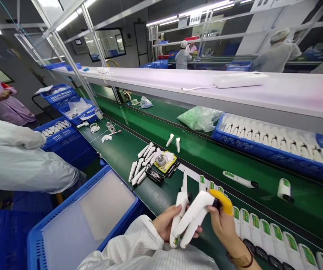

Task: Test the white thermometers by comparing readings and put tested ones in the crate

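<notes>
My left hand (167, 224) is closed around the handles of white gun-shaped thermometers (188, 217), at least two of them, just above the green bench's near edge. My right hand (222, 221), wearing a yellow finger cot (221, 201) on one finger, grips the head of the nearer thermometer. A row of finished white thermometers with green labels (265, 232) lies right of my hands.
A blue bin with a white liner (82, 217) stands at lower left. White handle parts (143, 165) and a yellow tray (165, 161) lie on the bench. A blue tray of white housings (276, 146) sits across the green belt (206, 150). A person in white sits at left.
</notes>
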{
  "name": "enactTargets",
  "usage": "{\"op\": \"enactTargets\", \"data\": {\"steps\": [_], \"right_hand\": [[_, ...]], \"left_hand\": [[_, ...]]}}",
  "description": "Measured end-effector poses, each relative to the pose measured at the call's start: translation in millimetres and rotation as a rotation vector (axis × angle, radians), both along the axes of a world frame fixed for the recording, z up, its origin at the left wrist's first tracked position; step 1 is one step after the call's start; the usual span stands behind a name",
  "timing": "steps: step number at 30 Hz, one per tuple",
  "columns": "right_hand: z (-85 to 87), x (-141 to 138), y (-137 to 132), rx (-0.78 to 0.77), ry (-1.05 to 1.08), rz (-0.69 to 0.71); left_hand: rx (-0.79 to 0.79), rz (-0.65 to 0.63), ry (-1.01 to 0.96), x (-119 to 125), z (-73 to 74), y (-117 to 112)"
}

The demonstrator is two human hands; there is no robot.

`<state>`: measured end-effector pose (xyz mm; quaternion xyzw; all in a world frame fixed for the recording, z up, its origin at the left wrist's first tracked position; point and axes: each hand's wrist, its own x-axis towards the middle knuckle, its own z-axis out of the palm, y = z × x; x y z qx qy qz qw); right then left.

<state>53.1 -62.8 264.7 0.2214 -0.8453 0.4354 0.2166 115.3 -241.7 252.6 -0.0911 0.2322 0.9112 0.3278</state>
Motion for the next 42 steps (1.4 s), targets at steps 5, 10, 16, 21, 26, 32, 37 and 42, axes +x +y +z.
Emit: {"op": "enactTargets", "data": {"steps": [5, 10, 16, 21, 26, 32, 37, 42], "right_hand": [[8.1, 0, -22, 0.134, -0.258, 0.228], [7.6, -4, -37, 0.169, -0.405, 0.242], [6.1, -31, -72, 0.163, -0.4, 0.23], [8.2, -61, -115, 0.115, -0.446, 0.249], [-18.2, -83, -109, -0.007, -0.592, 0.107], [-93.4, -88, -36, -0.03, -0.803, -0.164], [-127.4, -80, 18, -0.067, -0.824, -0.355], [-129.5, -91, 37, -0.048, -0.898, -0.397]], "left_hand": [[-0.007, -0.03, 0.066, 3, -6.1, -31], [-0.068, -0.073, 0.09, -8, -8.1, -51], [-0.221, -0.015, 0.07, -33, -5.6, -77], [-0.424, 0.087, 0.072, -64, 1.5, -120], [-0.807, 0.347, 0.06, -140, -21.5, -209], [-1.313, 0.457, -0.077, -255, -95.3, -295], [-1.501, 0.336, -0.135, -298, -146.1, -312], [-1.615, 0.301, -0.129, -311, -175.1, -319]]}}
